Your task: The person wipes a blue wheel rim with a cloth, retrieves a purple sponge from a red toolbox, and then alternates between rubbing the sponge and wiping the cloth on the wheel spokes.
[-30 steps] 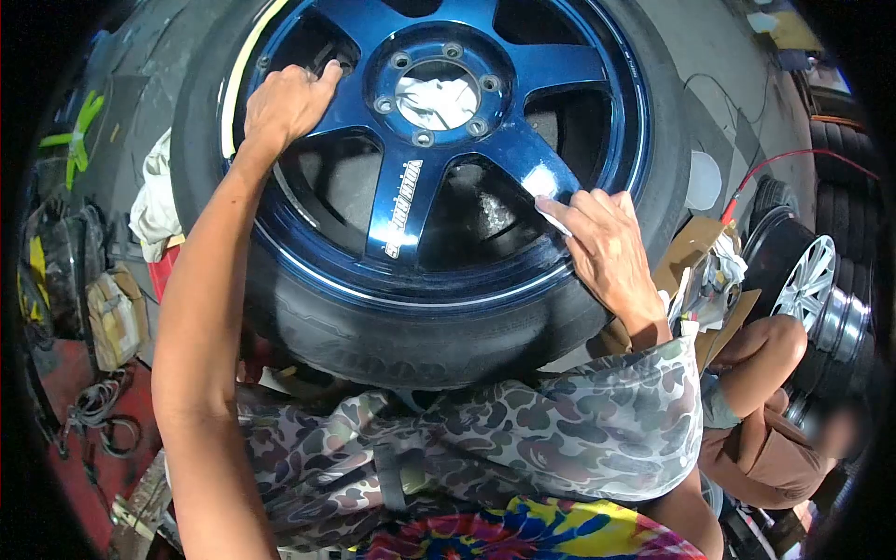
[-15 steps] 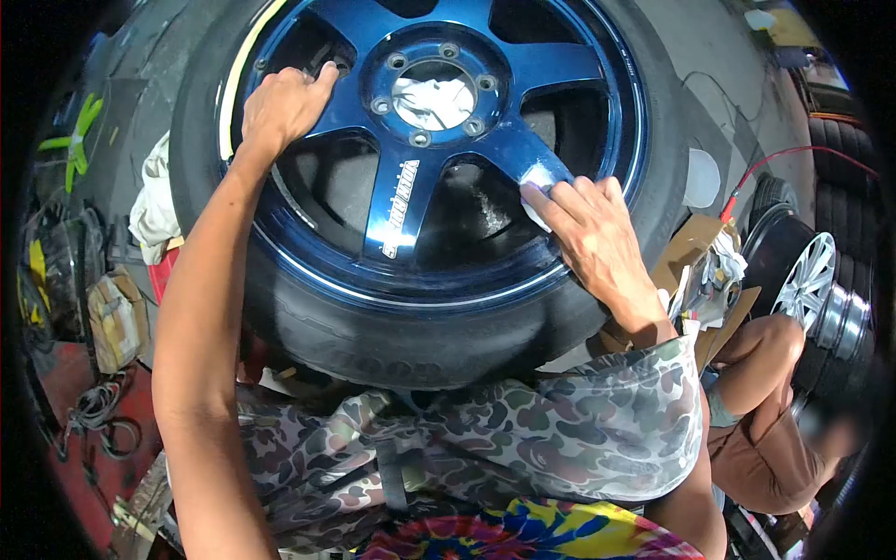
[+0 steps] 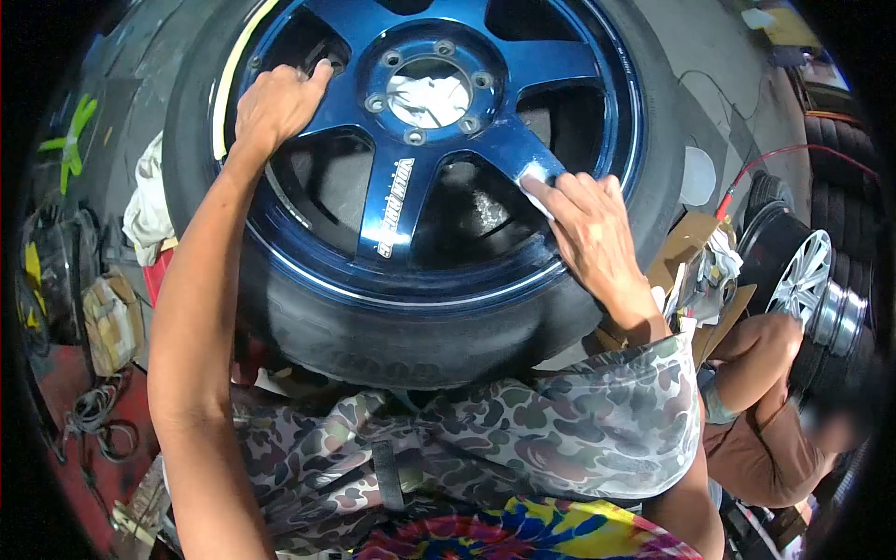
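Note:
A blue multi-spoke wheel rim [image 3: 397, 205] lies face up in front of me, mounted in a black tire [image 3: 308, 327]. White lettering runs down the spoke nearest me. At the upper left, my left hand [image 3: 278, 107] is closed over a spoke, its fingertips hidden in the opening. My right hand [image 3: 593, 224] pinches a small, thin white piece [image 3: 536, 198], possibly a folded sheet, and presses it on the lower right spoke. A whitish patch shows on the paint just above the fingertips. Crumpled white material [image 3: 429, 98] shows in the hub hole.
Another person's knee [image 3: 761, 347] is at the right, near a silver spoked wheel [image 3: 805, 273]. An open cardboard box [image 3: 683, 245] stands beside the tire, with a red cable [image 3: 793, 151] behind. On the left are a green cross-shaped tool [image 3: 73, 145], a white cloth [image 3: 147, 210] and coiled cable [image 3: 93, 411].
My right fingers have shifted slightly on the lower right spoke, with the white piece still in them. The wheel sits slightly farther left in view. My left hand keeps its hold.

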Available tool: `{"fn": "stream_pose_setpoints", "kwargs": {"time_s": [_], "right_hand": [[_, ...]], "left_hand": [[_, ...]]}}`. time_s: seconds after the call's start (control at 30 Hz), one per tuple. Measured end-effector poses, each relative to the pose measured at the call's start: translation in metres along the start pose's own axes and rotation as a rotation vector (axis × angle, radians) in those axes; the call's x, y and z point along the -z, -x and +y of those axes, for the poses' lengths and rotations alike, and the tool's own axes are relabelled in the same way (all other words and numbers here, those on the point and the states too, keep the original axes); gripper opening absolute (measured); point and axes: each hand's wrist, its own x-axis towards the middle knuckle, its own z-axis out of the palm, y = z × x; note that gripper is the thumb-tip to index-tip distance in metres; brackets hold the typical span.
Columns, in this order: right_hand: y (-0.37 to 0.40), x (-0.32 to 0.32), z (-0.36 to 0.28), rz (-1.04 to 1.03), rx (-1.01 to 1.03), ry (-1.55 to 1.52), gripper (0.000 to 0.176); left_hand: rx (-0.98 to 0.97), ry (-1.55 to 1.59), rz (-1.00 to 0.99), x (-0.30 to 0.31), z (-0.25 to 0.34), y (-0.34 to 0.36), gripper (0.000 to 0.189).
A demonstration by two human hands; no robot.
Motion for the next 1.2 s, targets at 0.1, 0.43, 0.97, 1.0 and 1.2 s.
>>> {"fn": "stream_pose_setpoints", "kwargs": {"time_s": [0.1,0.43,0.97,1.0,1.2], "right_hand": [[0.004,-0.002,0.001,0.01,-0.046,-0.044,0.042],[0.011,0.004,0.011,0.008,-0.082,-0.141,0.037],[0.003,0.0,0.013,0.039,-0.054,-0.1,0.04],[0.009,0.001,0.012,0.017,-0.068,-0.116,0.041],[-0.005,-0.006,0.007,0.073,-0.036,-0.085,0.04]], "left_hand": [[0.035,-0.019,0.01,0.001,-0.002,-0.002,0.073],[0.041,-0.018,-0.01,0.004,0.0,-0.002,0.073],[0.03,-0.018,0.038,0.001,-0.002,-0.001,0.071],[0.038,-0.019,0.035,0.001,-0.003,-0.001,0.071],[0.01,-0.003,-0.026,0.006,-0.002,-0.002,0.071]]}}
